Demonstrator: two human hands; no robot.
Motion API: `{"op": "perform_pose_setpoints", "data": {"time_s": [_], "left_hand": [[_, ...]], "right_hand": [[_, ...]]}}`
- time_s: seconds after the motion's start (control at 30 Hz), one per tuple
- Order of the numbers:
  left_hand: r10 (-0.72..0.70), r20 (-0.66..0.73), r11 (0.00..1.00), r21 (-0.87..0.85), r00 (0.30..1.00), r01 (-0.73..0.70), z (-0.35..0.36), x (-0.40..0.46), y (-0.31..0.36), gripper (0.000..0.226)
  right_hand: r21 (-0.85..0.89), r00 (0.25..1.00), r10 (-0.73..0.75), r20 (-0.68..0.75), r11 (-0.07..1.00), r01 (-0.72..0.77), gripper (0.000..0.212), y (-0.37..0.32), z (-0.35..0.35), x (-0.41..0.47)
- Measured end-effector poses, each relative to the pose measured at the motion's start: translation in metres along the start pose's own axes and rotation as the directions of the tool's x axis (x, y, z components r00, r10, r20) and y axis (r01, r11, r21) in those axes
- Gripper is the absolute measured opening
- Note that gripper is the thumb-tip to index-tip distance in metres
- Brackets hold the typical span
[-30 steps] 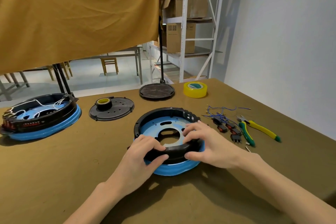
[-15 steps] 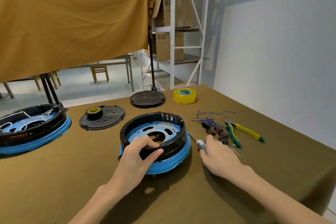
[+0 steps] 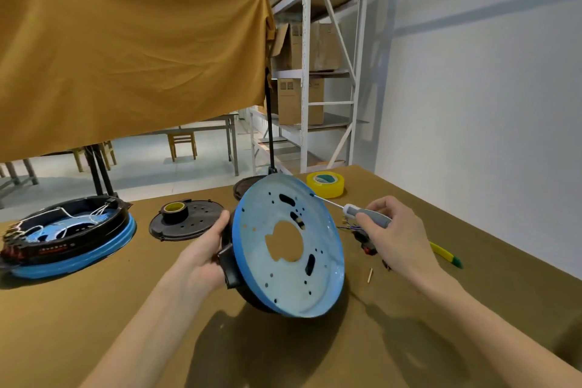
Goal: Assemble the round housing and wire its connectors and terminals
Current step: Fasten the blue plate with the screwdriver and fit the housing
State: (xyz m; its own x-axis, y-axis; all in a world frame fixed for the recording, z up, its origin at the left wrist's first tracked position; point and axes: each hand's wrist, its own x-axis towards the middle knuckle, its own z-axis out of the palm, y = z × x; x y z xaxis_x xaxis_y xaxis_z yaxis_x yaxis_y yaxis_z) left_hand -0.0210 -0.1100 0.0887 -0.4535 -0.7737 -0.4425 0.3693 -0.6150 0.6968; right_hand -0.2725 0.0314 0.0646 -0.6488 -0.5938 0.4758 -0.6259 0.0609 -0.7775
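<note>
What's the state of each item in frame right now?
Round housing: tipped on edge, blue underside toward camera.
Left hand: grips the housing's black rim.
Right hand: holds the screwdriver.
Screwdriver: tip at the housing's upper edge.
Second housing: flat on table, wired.
Yellow tape roll: lying flat.
Black cover plate: flat, small tape roll on it.

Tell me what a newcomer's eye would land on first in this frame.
The round housing tipped up at centre, its pale blue underside with holes facing the camera, gripped at its black rim by the left hand. Next, the right hand holding a grey-handled screwdriver with its tip at the housing's upper edge. Beyond that, a second wired housing lies flat at the left of the table, and a large mustard cloth hangs behind.
</note>
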Motion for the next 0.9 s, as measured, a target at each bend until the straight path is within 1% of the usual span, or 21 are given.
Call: {"op": "perform_pose_setpoints", "data": {"time_s": [0.1,0.2,0.3,0.37,0.43,0.47,0.53,0.6,0.77,0.9], "left_hand": [[-0.041,-0.027,0.999,0.026,0.999,0.042,-0.013,0.009,-0.007,0.03],[-0.08,-0.07,0.99,0.107,0.994,0.087,-0.025,0.02,-0.018,0.031],[-0.159,-0.059,0.97,0.176,0.985,0.167,-0.036,0.031,-0.033,0.032],[-0.201,-0.022,0.96,0.192,0.979,0.201,-0.044,0.038,-0.039,0.04],[-0.251,0.031,0.952,0.19,0.967,0.241,-0.05,0.043,-0.038,0.059],[-0.267,0.047,0.943,0.22,0.963,0.25,-0.053,0.045,-0.035,0.069],[-0.258,0.051,0.914,0.336,0.965,0.226,-0.057,0.046,-0.029,0.083],[-0.224,0.069,0.895,0.409,0.972,0.178,-0.061,0.048,-0.028,0.089],[-0.222,0.108,0.825,0.55,0.969,0.127,-0.071,0.056,-0.03,0.094],[-0.24,0.098,0.779,0.613,0.966,0.131,-0.072,0.059,-0.029,0.097]], "right_hand": [[0.066,0.999,-0.047,-0.014,0.997,0.047,0.014,-0.004,0.009,-0.006],[0.138,0.99,-0.129,-0.055,0.981,0.136,0.013,-0.012,0.017,-0.009],[0.259,0.989,-0.137,-0.058,0.955,0.147,0.012,-0.022,0.026,-0.006],[0.329,0.991,-0.129,-0.037,0.935,0.134,0.021,-0.027,0.033,-0.004],[0.373,0.992,-0.13,-0.008,0.92,0.123,0.03,-0.032,0.042,-0.002],[0.385,0.992,-0.13,0.006,0.915,0.117,0.033,-0.035,0.047,-0.001],[0.408,0.99,-0.136,0.019,0.906,0.117,0.037,-0.042,0.057,0.001],[0.424,0.99,-0.142,0.019,0.898,0.121,0.037,-0.051,0.067,0.005],[0.443,0.986,-0.168,0.026,0.886,0.139,0.03,-0.067,0.093,0.012],[0.432,0.979,-0.201,0.029,0.886,0.169,0.036,-0.07,0.106,0.011]]}}
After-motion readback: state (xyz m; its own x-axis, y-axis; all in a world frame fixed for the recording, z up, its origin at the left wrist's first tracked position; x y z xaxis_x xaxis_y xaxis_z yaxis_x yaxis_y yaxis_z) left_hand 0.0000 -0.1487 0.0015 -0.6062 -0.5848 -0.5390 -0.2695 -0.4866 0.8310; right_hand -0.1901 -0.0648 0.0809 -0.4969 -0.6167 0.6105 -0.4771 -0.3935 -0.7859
